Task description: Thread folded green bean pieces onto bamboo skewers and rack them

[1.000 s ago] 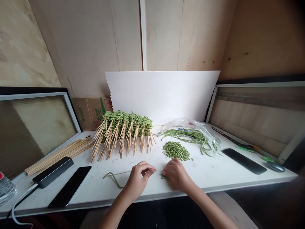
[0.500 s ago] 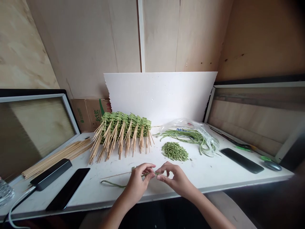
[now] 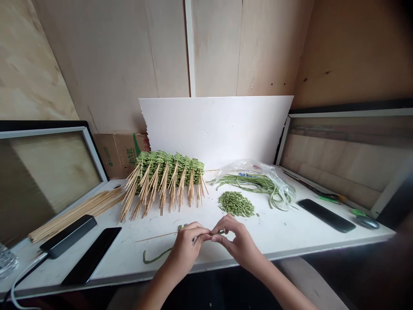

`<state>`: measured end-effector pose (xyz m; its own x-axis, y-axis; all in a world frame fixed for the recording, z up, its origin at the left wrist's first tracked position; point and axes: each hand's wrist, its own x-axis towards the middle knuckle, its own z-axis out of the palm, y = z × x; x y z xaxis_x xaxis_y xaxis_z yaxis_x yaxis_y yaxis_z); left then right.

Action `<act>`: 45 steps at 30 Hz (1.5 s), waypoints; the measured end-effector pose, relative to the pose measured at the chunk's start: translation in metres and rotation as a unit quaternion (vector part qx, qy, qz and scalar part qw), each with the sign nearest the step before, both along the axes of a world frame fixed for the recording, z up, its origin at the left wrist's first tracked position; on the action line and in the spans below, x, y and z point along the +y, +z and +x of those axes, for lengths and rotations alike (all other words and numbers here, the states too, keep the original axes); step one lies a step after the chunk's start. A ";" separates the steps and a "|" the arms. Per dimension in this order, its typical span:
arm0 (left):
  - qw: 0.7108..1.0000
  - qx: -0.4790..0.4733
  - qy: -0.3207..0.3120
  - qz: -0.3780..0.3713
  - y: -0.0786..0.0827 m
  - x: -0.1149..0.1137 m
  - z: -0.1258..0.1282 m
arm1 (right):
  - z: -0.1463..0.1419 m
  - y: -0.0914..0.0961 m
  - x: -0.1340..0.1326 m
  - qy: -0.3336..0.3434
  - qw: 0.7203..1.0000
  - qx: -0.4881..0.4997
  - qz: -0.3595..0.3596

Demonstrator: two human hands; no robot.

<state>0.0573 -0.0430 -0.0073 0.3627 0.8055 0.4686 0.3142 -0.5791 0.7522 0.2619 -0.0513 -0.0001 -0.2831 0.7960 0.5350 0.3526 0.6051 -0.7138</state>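
Observation:
A long green bean [image 3: 157, 257] runs out from under my left hand [image 3: 192, 242], its tail curling on the white table. My left fingers are closed in a pinch around it. Fingertip to fingertip with them, my right hand [image 3: 232, 234] pinches the bean's other end, and a short green tip shows between its fingers. Behind my left hand lies a bamboo skewer [image 3: 156, 237], with a few short bean pieces [image 3: 181, 226] at its right end. A heap of cut bean pieces [image 3: 236, 203] sits just beyond my right hand.
Skewered beans [image 3: 171, 168] are stacked at the back left. Loose skewers [image 3: 77, 212], a black box [image 3: 69, 235] and a phone [image 3: 92, 256] lie left. Whole beans [image 3: 248, 183] in a plastic bag [image 3: 279, 178] lie back right, near another phone [image 3: 326, 215] and a mouse [image 3: 368, 221].
The bean's tail has drawn in toward my left hand and curls more. Its other end now reaches further into my right fingers. Both hands stay almost in place.

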 end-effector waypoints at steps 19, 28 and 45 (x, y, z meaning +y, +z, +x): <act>0.994 -0.085 0.007 -0.068 -0.007 0.006 -0.001 | 0.023 -0.031 0.031 -0.064 0.997 -0.004 -0.035; 0.997 -0.033 0.040 -0.049 -0.012 0.013 -0.005 | 0.023 -0.046 0.034 -0.119 0.979 -0.163 0.013; 0.998 0.030 0.026 -0.042 -0.009 0.006 -0.005 | 0.024 -0.033 0.029 -0.075 0.995 -0.052 -0.047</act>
